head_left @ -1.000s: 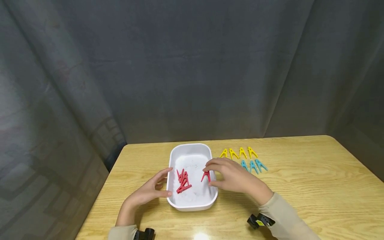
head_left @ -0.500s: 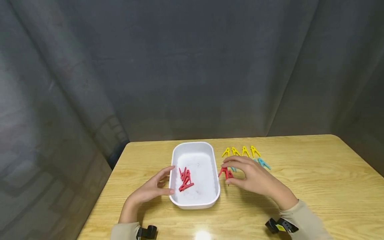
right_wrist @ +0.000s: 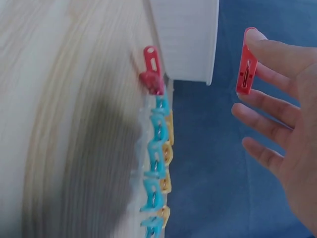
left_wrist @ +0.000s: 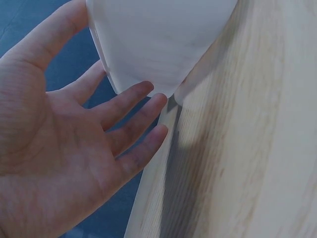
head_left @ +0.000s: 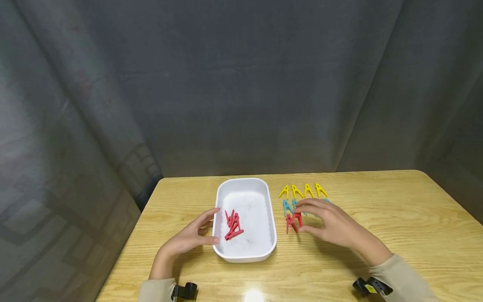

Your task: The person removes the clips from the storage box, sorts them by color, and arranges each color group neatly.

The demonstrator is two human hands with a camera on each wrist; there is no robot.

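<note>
Grey curtain hung behind light wooden table (head_left: 377, 218). Left hand (head_left: 190, 239) lay relaxed, fingers straight, against left wall of white rectangular plastic tub (head_left: 247, 255) holding red plastic clothespins (head_left: 232, 224). Right hand (head_left: 333, 224) pinched red plastic clothespin (right_wrist: 246, 62) in fingertips, right of tub, beside another red peg (head_left: 289, 222), near blue pegs (head_left: 286, 206) and yellow pegs (head_left: 303, 191).

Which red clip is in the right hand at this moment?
The red clip at the fingertips of the right hand, off the wooden table. Another red clip already stands beside the blue clips; the rest lie in the white tray.
</note>
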